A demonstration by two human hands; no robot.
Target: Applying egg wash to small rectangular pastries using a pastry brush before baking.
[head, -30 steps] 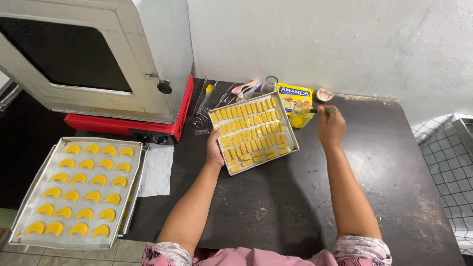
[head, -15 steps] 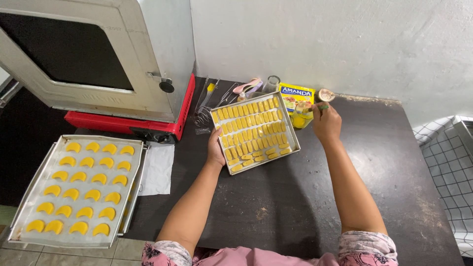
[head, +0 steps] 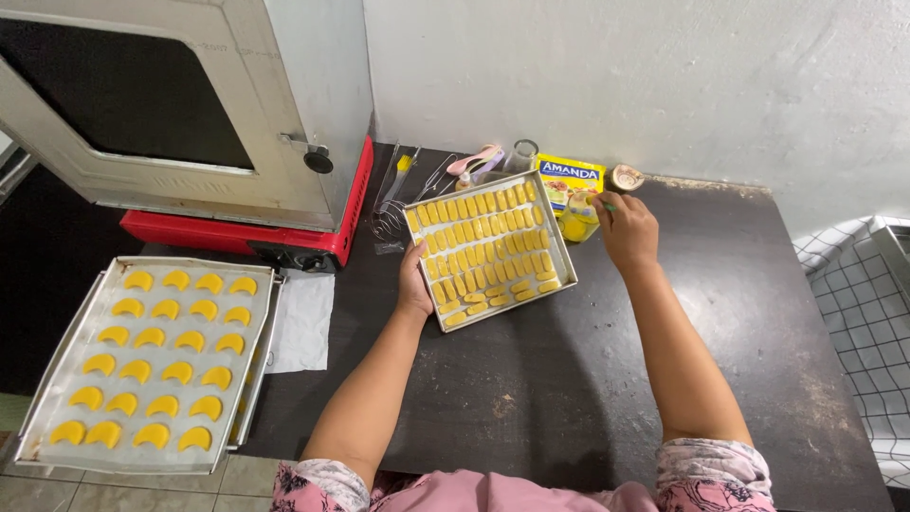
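Now the left hand (head: 414, 284) has its fingers curled on the left rim of the cookie tray (head: 559, 248), gripping it; the right hand (head: 627, 230) pinches a thin green-handled brush (head: 604, 206) over the small jar (head: 577, 223) beside the tray's right edge; dark surface (head: 588, 379) lies open nearer the body.

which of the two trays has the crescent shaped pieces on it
The left tray, below the oven; it holds yellow crescents. The tray the left hand touches holds stick-shaped pieces.
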